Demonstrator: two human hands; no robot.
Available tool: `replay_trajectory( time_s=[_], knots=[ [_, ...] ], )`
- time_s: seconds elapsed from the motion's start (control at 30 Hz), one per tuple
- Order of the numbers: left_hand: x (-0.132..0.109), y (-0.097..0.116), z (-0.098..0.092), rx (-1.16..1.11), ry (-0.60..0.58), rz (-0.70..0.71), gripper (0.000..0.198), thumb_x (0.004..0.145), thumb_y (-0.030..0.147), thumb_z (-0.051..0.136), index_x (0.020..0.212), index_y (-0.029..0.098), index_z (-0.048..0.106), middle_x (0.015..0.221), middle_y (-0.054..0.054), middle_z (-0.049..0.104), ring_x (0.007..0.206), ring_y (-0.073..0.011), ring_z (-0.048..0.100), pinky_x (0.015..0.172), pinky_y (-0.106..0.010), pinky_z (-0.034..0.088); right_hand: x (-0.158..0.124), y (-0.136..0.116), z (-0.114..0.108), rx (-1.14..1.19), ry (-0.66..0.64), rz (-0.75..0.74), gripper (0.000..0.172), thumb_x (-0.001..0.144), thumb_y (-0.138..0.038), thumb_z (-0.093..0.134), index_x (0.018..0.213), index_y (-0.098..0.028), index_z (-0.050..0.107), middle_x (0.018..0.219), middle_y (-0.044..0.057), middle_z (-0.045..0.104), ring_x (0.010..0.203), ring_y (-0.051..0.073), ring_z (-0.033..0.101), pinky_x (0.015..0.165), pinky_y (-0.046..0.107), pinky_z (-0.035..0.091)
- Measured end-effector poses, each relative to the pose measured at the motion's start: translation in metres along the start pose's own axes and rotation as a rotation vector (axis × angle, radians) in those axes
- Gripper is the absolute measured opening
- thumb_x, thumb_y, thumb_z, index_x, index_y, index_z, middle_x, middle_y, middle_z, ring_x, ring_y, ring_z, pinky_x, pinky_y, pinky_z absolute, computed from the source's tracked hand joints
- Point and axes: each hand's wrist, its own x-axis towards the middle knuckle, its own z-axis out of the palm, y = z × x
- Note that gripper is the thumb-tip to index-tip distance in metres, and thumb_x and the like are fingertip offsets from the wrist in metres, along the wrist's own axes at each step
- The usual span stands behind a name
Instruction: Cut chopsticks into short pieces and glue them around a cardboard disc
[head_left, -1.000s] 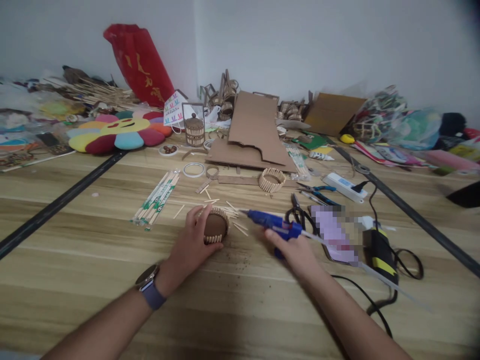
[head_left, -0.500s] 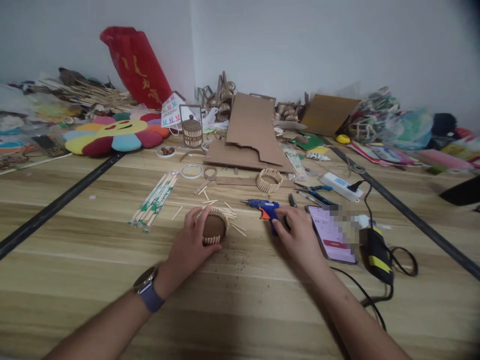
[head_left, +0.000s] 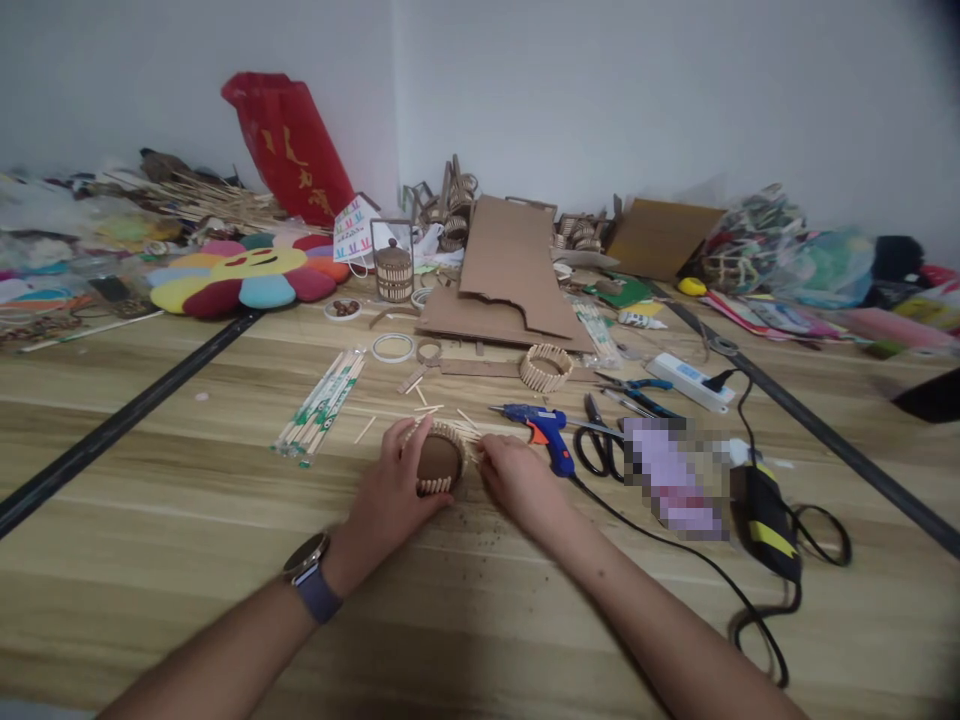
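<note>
My left hand (head_left: 394, 480) is wrapped round the left side of a small round cardboard base ringed with short wooden sticks (head_left: 439, 458), which rests on the table. Close to its right rim, the fingertips of my right hand (head_left: 517, 478) are pinched together over some loose short sticks (head_left: 463, 424). Whatever lies between those fingertips is too small to make out. A blue glue gun (head_left: 553, 436) lies just right of my right hand, its nozzle pointing left. Behind it stands another ring of sticks (head_left: 546, 370).
Black scissors (head_left: 592, 455), pliers (head_left: 645, 384) and a blurred-out phone (head_left: 671, 475) lie to the right. Cords run from a power strip (head_left: 690, 380) and the glue gun. Bagged sticks (head_left: 322, 405) lie left; cardboard sheets (head_left: 506, 260) and a flower cushion (head_left: 259, 272) stand behind.
My right hand has moved left, from beside the glue gun's handle to the loose sticks next to the ring. My left hand still holds the round base. The camera view has shifted slightly.
</note>
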Motion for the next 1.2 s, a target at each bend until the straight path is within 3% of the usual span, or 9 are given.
replay_trajectory(
  time_s=[0.1,0.23,0.4,0.57,0.63,0.7,0.8,1.07,1.2],
  knots=[
    [0.0,0.0,0.0,-0.014,0.005,0.007,0.105,0.064,0.017,0.088,0.15,0.029,0.028,0.145,-0.015,0.041,0.137,-0.0364,0.042,0.111,-0.059,0.04,-0.002,0.001,0.002,0.025,-0.02,0.021,0.021,0.089,-0.006,0.052,0.104,-0.011,0.067,0.1,0.016,0.073,0.095,0.024,0.066,0.079,0.029,0.044],
    [0.0,0.0,0.0,-0.004,-0.002,0.022,0.106,0.066,0.018,0.087,0.15,0.03,0.025,0.144,-0.015,0.041,0.136,-0.0365,0.043,0.111,-0.06,0.04,-0.005,0.002,-0.001,0.06,-0.044,0.03,0.017,0.084,-0.005,0.056,0.089,-0.014,0.069,0.093,0.013,0.073,0.087,0.022,0.066,0.075,0.027,0.043],
    [-0.001,-0.002,0.0,0.003,-0.013,0.016,0.105,0.066,0.019,0.088,0.151,0.027,0.026,0.144,-0.017,0.04,0.136,-0.0369,0.042,0.111,-0.059,0.04,-0.009,0.006,-0.018,0.112,-0.037,0.054,0.013,0.082,-0.007,0.057,0.08,-0.016,0.065,0.073,0.004,0.067,0.068,0.016,0.06,0.063,0.025,0.039],
    [-0.001,-0.003,0.0,-0.016,-0.045,0.028,0.105,0.065,0.02,0.088,0.15,0.029,0.026,0.145,-0.016,0.039,0.138,-0.0366,0.041,0.112,-0.06,0.04,-0.017,0.008,-0.042,0.414,-0.057,-0.104,0.01,0.082,-0.011,0.058,0.079,-0.019,0.062,0.066,-0.004,0.059,0.061,0.012,0.054,0.058,0.022,0.039],
    [-0.001,-0.002,0.0,-0.019,-0.069,0.05,0.107,0.064,0.021,0.089,0.15,0.028,0.026,0.144,-0.016,0.039,0.138,-0.0372,0.041,0.112,-0.06,0.039,-0.019,0.005,-0.042,0.5,-0.051,-0.235,0.008,0.083,-0.012,0.062,0.082,-0.019,0.066,0.076,-0.001,0.064,0.07,0.014,0.059,0.065,0.024,0.044],
    [-0.002,-0.002,0.0,-0.024,-0.085,0.068,0.108,0.063,0.022,0.09,0.149,0.029,0.025,0.145,-0.016,0.039,0.139,-0.038,0.04,0.112,-0.061,0.039,-0.019,0.003,-0.037,0.489,0.008,-0.347,0.007,0.081,-0.013,0.068,0.083,-0.02,0.07,0.099,0.005,0.068,0.093,0.019,0.062,0.083,0.031,0.048],
    [-0.002,-0.002,0.0,-0.032,-0.098,0.072,0.106,0.066,0.024,0.088,0.15,0.032,0.023,0.146,-0.015,0.039,0.14,-0.0383,0.04,0.112,-0.063,0.039,-0.016,0.001,-0.025,0.385,0.079,-0.408,0.009,0.078,-0.014,0.074,0.083,-0.022,0.075,0.129,0.009,0.061,0.125,0.028,0.051,0.105,0.047,0.038],
    [-0.002,-0.002,0.001,-0.065,-0.094,0.061,0.105,0.063,0.025,0.09,0.149,0.029,0.029,0.145,-0.016,0.041,0.138,-0.0386,0.041,0.112,-0.063,0.039,-0.013,0.005,-0.006,0.255,0.131,-0.388,0.009,0.078,-0.018,0.075,0.082,-0.025,0.08,0.154,0.007,0.042,0.147,0.039,0.016,0.114,0.063,0.02],
    [-0.003,-0.004,0.001,-0.053,-0.09,0.062,0.104,0.064,0.028,0.09,0.149,0.029,0.029,0.144,-0.016,0.042,0.138,-0.0379,0.042,0.112,-0.061,0.04,-0.011,0.006,-0.001,0.249,0.114,-0.396,0.01,0.077,-0.019,0.075,0.083,-0.026,0.08,0.158,0.005,0.037,0.149,0.039,0.012,0.115,0.065,0.015]
  ],
)
